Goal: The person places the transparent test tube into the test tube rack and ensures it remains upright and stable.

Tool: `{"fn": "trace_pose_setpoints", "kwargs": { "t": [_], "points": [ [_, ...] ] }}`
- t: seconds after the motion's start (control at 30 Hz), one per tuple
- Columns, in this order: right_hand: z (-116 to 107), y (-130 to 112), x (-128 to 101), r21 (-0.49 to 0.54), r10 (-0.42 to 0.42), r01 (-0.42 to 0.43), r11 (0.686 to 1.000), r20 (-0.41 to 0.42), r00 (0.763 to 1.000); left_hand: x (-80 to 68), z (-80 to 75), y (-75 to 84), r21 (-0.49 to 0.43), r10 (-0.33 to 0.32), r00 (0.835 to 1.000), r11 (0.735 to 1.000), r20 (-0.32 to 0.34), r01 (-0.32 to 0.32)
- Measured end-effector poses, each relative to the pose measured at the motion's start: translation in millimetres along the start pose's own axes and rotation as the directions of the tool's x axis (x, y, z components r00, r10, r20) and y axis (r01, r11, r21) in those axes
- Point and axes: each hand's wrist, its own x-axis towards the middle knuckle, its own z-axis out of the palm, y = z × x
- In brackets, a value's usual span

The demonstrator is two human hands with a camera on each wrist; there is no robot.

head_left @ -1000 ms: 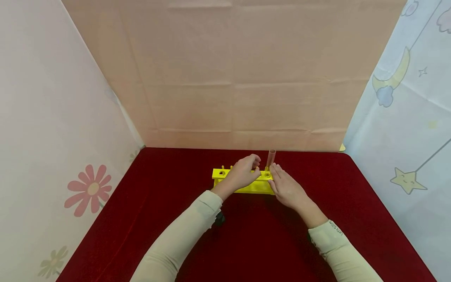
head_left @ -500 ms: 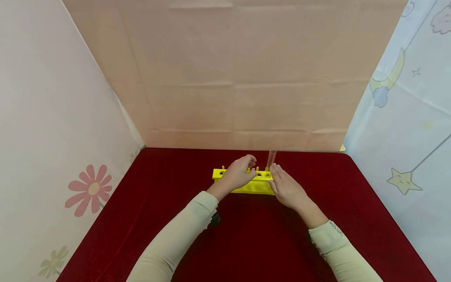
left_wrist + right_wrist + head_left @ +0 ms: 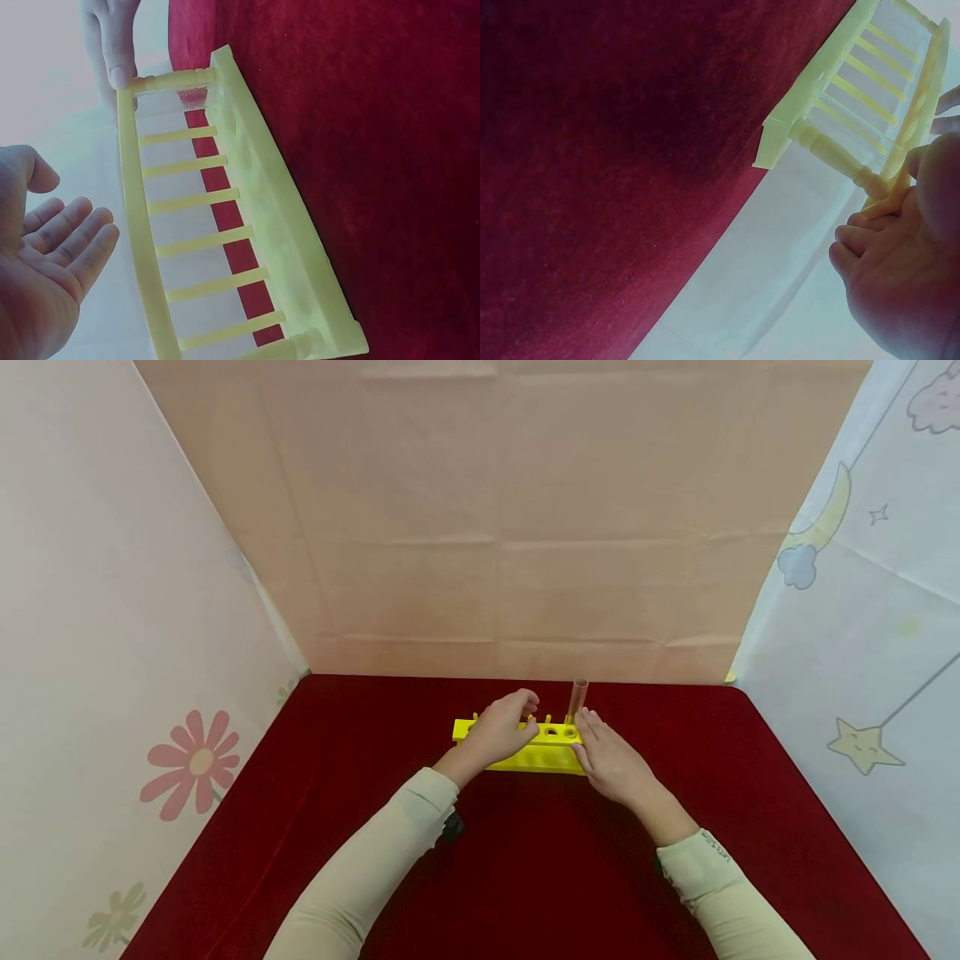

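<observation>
Yellow rack point(image 3: 525, 748) lies left-to-right, mid-surface point(image 3: 300, 827). Right hand point(image 3: 611, 764), fingers straight, presses its right end beside the upright tube point(image 3: 577, 697). Left hand point(image 3: 498, 732) hovers loosely curled, holding nothing, over the rack's left half.

- We count one yellow rack point(image 3: 534, 753) on the red cloth point(image 3: 540, 860).
- We count one clear tube point(image 3: 577, 697) standing upright in the rack, at its right end.
- We count two hands over the rack: one left hand point(image 3: 501, 731) and one right hand point(image 3: 611, 760).
- We see two open holes point(image 3: 551, 731) in the rack's top between the hands; the others are hidden, so we cannot give a total.
</observation>
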Motion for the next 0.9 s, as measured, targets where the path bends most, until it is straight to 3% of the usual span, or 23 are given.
{"fn": "trace_pose_setpoints", "kwargs": {
  "t": [0.47, 0.9],
  "points": [
    [-2, -1, 0, -0.003, -0.009, 0.009, 1.0, 0.005, 1.0, -7.7, -11.9, -10.2, 0.025, 0.018, 1.0, 1.0, -0.023, -0.018],
    [-1, 0, -2, -0.01, -0.035, 0.035, 0.999, -0.027, 0.999, -16.2, -21.8, -16.6, 0.041, -0.011, 1.0, 0.999, -0.027, 0.013]
  ]
}}
